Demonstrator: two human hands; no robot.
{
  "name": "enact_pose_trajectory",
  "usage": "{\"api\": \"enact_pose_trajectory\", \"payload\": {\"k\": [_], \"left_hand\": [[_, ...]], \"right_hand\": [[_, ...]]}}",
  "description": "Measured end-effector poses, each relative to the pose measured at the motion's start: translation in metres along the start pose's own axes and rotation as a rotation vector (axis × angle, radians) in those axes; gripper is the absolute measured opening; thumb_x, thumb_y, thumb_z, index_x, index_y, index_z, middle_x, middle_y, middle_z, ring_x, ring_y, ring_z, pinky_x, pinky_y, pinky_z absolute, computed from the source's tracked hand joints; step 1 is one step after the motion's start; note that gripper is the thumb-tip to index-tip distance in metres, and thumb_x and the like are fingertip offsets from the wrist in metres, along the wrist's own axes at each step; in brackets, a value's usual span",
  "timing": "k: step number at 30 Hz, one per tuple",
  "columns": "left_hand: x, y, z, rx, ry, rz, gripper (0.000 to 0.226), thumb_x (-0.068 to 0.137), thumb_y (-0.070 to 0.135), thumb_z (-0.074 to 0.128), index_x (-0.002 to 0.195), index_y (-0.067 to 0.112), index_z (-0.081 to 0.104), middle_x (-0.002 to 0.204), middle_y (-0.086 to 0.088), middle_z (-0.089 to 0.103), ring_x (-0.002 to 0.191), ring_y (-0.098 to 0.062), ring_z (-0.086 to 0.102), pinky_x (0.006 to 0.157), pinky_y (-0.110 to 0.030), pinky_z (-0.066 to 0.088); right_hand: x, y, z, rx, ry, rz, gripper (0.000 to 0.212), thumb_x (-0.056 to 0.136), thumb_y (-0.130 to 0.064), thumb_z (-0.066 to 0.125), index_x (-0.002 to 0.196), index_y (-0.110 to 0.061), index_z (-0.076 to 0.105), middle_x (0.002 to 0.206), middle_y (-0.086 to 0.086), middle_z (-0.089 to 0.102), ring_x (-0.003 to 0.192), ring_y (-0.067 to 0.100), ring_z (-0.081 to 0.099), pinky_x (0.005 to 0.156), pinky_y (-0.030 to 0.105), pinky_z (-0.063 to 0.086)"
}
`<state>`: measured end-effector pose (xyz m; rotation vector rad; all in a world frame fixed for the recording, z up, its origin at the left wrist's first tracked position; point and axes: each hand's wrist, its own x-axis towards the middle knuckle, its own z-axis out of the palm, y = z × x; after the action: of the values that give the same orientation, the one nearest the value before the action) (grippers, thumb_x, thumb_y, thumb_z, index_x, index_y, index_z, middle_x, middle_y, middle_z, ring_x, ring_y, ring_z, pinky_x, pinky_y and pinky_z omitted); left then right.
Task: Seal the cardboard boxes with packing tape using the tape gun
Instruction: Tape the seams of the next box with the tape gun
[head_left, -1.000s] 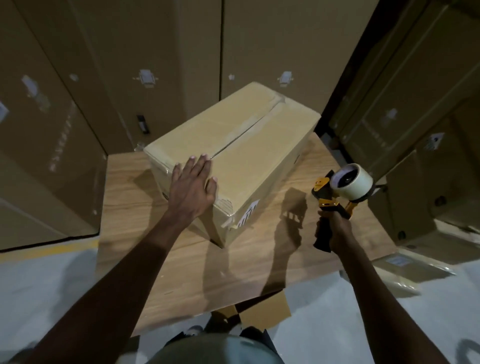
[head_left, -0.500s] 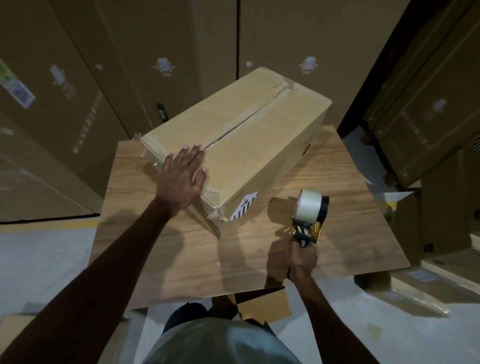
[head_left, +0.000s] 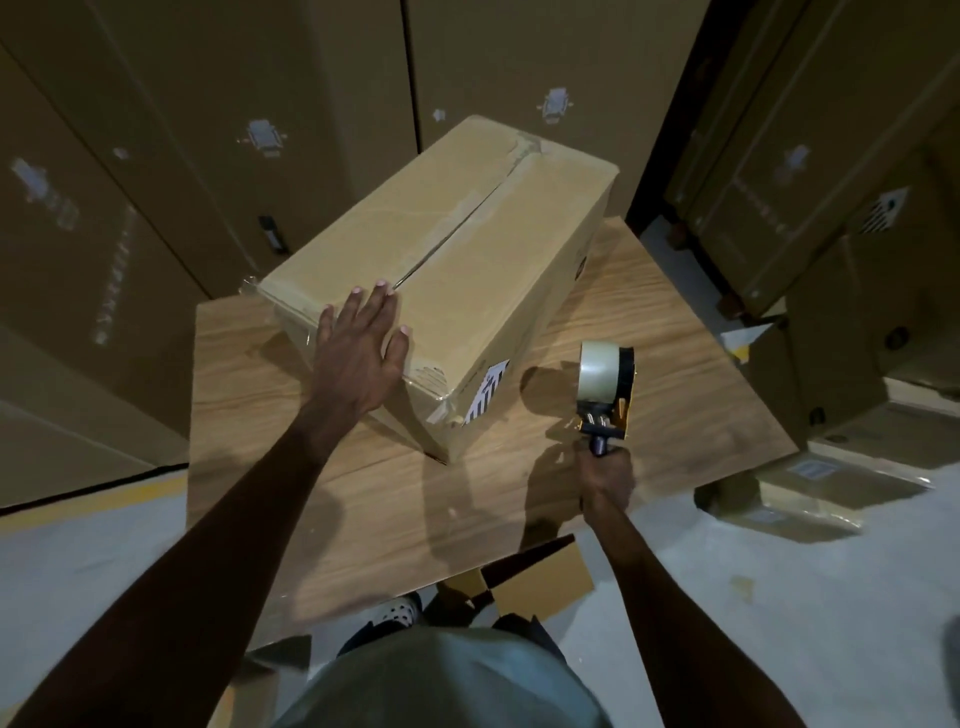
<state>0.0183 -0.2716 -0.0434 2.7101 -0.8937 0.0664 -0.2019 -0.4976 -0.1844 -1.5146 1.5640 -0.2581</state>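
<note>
On a wood-grain tabletop, the flat left hand steadies a stiff tan cardboard box; at four o'clock, the right hand grips a yellow-and-black tape gun.

The box fills the far left of the tabletop, set at a slant, its near corner pointing at me. My left hand lies flat on its near end, blocking that part of the seam. Right of the box the tabletop is bare, and my right hand holds the tape gun above that strip, apart from the box. Bare wood also lies between the box and me. Tall cartons wall in the far side, close behind the box; more cartons stand to the right beyond a narrow gap.
</note>
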Motion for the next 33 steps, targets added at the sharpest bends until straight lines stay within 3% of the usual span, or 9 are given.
{"api": "enact_pose_trajectory", "payload": {"k": [2, 5, 8, 11, 13, 15, 18, 23, 33], "left_hand": [[0.0, -0.002, -0.001, -0.018, -0.007, 0.02, 0.068, 0.099, 0.05, 0.019, 0.158, 0.018, 0.03, 0.167, 0.001, 0.021, 0.155, -0.024, 0.014, 0.123, -0.052, 0.005], [-0.002, -0.005, -0.002, -0.051, 0.0, 0.046, 0.068, 0.098, 0.05, 0.02, 0.156, 0.017, 0.036, 0.166, 0.001, 0.025, 0.154, -0.025, 0.016, 0.122, -0.052, 0.006], [-0.003, -0.007, -0.002, -0.071, 0.021, 0.076, 0.069, 0.097, 0.05, 0.02, 0.154, 0.016, 0.04, 0.164, 0.001, 0.028, 0.153, -0.025, 0.019, 0.121, -0.051, 0.008], [-0.006, -0.013, -0.002, -0.086, 0.02, 0.104, 0.067, 0.098, 0.049, 0.022, 0.154, 0.017, 0.041, 0.164, 0.001, 0.029, 0.153, -0.024, 0.02, 0.122, -0.05, 0.008], [-0.007, -0.019, -0.002, -0.098, 0.024, 0.135, 0.066, 0.098, 0.049, 0.025, 0.153, 0.016, 0.042, 0.163, 0.0, 0.031, 0.152, -0.025, 0.021, 0.121, -0.049, 0.008], [-0.008, -0.024, -0.003, -0.117, 0.033, 0.166, 0.066, 0.097, 0.05, 0.027, 0.151, 0.016, 0.045, 0.162, -0.001, 0.033, 0.152, -0.025, 0.024, 0.121, -0.046, 0.01], [-0.008, -0.033, -0.007, -0.131, 0.048, 0.202, 0.07, 0.095, 0.054, 0.026, 0.149, 0.016, 0.048, 0.161, -0.001, 0.036, 0.151, -0.024, 0.027, 0.121, -0.044, 0.011], [-0.01, -0.036, -0.007, -0.137, 0.058, 0.21, 0.068, 0.096, 0.053, 0.027, 0.149, 0.017, 0.049, 0.16, 0.0, 0.037, 0.15, -0.023, 0.028, 0.12, -0.043, 0.012], [-0.014, -0.028, -0.002, -0.115, 0.13, 0.165, 0.057, 0.099, 0.041, 0.033, 0.144, 0.016, 0.055, 0.156, -0.002, 0.044, 0.147, -0.026, 0.035, 0.118, -0.044, 0.018]], "right_hand": [[-0.01, 0.001, -0.002, 0.01, 0.073, 0.011, 0.062, 0.079, -0.048, 0.078, 0.121, -0.007, 0.059, 0.122, 0.016, 0.06, 0.116, 0.037, 0.057, 0.092, 0.055, 0.053], [-0.037, -0.008, -0.012, 0.076, 0.189, -0.105, 0.068, 0.087, -0.037, 0.077, 0.138, -0.004, 0.048, 0.138, 0.019, 0.047, 0.129, 0.038, 0.044, 0.101, 0.053, 0.046], [-0.061, -0.022, -0.012, 0.179, 0.221, -0.4, 0.056, 0.09, -0.044, 0.07, 0.13, -0.009, 0.054, 0.13, 0.012, 0.052, 0.124, 0.03, 0.048, 0.101, 0.054, 0.047], [-0.082, -0.044, -0.004, 0.19, 0.14, -0.703, 0.045, 0.093, -0.051, 0.062, 0.122, -0.015, 0.058, 0.119, -0.006, 0.052, 0.112, 0.02, 0.053, 0.087, 0.052, 0.054], [-0.095, -0.064, 0.0, 0.148, 0.064, -0.911, 0.039, 0.096, -0.047, 0.062, 0.119, -0.015, 0.06, 0.117, -0.008, 0.053, 0.107, 0.02, 0.056, 0.081, 0.049, 0.056], [-0.104, -0.081, 0.005, 0.058, -0.009, -1.12, 0.04, 0.096, -0.044, 0.064, 0.119, -0.012, 0.062, 0.118, 0.001, 0.058, 0.107, 0.02, 0.058, 0.084, 0.041, 0.056], [-0.108, -0.106, 0.014, -0.131, -0.092, -1.425, 0.051, 0.092, -0.045, 0.067, 0.122, -0.003, 0.064, 0.123, 0.013, 0.065, 0.114, 0.023, 0.058, 0.1, 0.019, 0.04], [-0.093, -0.127, 0.03, -0.374, -0.271, -1.749, 0.071, 0.092, -0.057, 0.062, 0.138, -0.004, 0.056, 0.147, 0.014, 0.053, 0.141, 0.028, 0.045, 0.118, 0.051, 0.031], [-0.07, -0.126, 0.048, -0.54, -0.189, -1.933, 0.076, 0.096, -0.068, 0.042, 0.147, -0.012, 0.04, 0.152, 0.01, 0.045, 0.142, 0.026, 0.038, 0.116, 0.05, 0.023]]}}
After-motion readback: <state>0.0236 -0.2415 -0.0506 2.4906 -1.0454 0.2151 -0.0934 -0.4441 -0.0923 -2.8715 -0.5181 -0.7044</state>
